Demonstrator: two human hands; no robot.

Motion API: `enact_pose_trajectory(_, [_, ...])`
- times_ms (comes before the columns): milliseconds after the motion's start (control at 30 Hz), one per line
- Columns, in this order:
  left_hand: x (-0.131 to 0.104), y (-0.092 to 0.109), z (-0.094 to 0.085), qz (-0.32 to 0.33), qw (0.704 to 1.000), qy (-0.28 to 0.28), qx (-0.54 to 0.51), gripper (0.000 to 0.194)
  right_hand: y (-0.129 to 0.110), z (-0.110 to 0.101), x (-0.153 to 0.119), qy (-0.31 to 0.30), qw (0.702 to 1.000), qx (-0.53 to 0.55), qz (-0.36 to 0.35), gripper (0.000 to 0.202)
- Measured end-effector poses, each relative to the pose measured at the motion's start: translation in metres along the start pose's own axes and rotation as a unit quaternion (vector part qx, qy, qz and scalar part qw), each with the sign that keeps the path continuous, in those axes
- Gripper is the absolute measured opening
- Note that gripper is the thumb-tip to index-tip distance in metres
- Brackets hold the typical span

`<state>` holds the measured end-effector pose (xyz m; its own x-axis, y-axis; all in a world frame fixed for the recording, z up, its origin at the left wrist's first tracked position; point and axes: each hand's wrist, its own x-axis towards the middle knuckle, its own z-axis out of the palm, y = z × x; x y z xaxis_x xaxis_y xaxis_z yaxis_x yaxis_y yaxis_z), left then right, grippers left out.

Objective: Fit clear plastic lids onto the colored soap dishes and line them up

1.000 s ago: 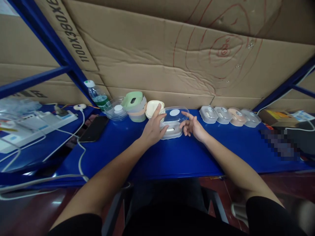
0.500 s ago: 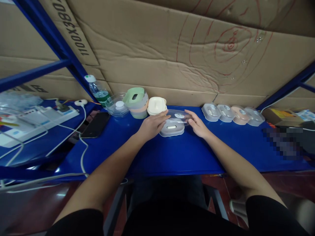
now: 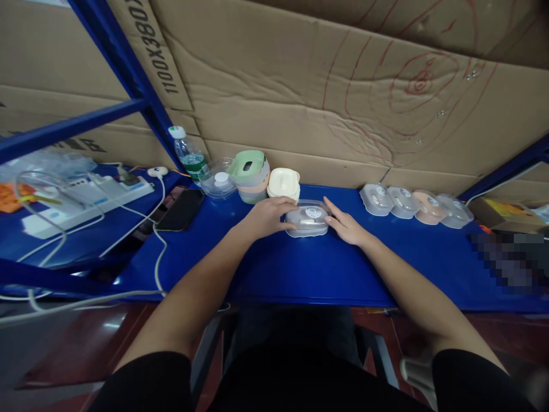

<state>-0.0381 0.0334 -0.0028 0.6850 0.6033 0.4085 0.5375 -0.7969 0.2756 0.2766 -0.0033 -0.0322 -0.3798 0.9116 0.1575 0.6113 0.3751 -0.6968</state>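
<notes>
A grey soap-dish-like box point(image 3: 307, 231) sits on the blue table in front of me, with a light oblong piece on its top. Its clear plastic lid point(image 3: 303, 213), bearing a round white sticker, lies over it. My left hand point(image 3: 271, 217) curves round the lid's left side, fingers at the back edge and thumb lower at the front. At the right edge, my right hand point(image 3: 345, 225) rests its fingers and thumb against the lid. Whether the lid is fully seated cannot be made out.
Behind my left hand are cream boxes point(image 3: 283, 182), a stack of green, grey and peach boxes point(image 3: 249, 171), clear lids point(image 3: 217, 186) and a bottle point(image 3: 189, 155). Several lidded boxes point(image 3: 403, 201) stand in a row at back right. A phone point(image 3: 180, 210) and power strip point(image 3: 86, 206) lie left.
Both hands have lowered the clear lid from above and behind onto the grey box. The whole scene has shifted slightly right in view.
</notes>
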Motion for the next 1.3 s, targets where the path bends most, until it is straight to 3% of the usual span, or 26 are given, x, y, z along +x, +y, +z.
enact_pose_trajectory(267, [0.0,-0.003,0.002,0.028,1.0,-0.011,0.005,0.049,0.005,0.0,0.002,-0.015,0.999,-0.043,0.004,0.078])
enact_pose_trajectory(533, [0.001,0.0,0.001,0.044,0.997,-0.029,0.061,0.044,0.006,0.002,0.002,0.011,0.994,-0.073,-0.084,0.063])
enact_pose_trajectory(667, [0.002,0.002,0.005,0.034,0.996,-0.036,0.075,0.044,0.004,0.0,0.001,0.012,0.99,-0.085,-0.111,0.066])
enact_pose_trajectory(833, [0.003,0.01,0.015,0.005,0.996,-0.072,0.057,0.057,0.002,-0.012,-0.001,0.018,0.983,-0.114,-0.14,0.061])
enact_pose_trajectory(967, [0.003,0.017,0.014,-0.02,0.993,-0.104,0.051,0.066,0.012,-0.031,-0.004,0.092,0.967,-0.222,-0.082,0.056])
enact_pose_trajectory(1133, [0.003,0.018,0.008,-0.025,0.994,-0.103,0.039,0.059,0.029,-0.048,-0.009,0.235,0.912,-0.335,0.012,0.062])
enact_pose_trajectory(1300, [0.002,0.014,0.01,-0.019,0.995,-0.092,0.024,0.055,0.035,-0.047,-0.007,0.207,0.912,-0.355,0.012,0.053])
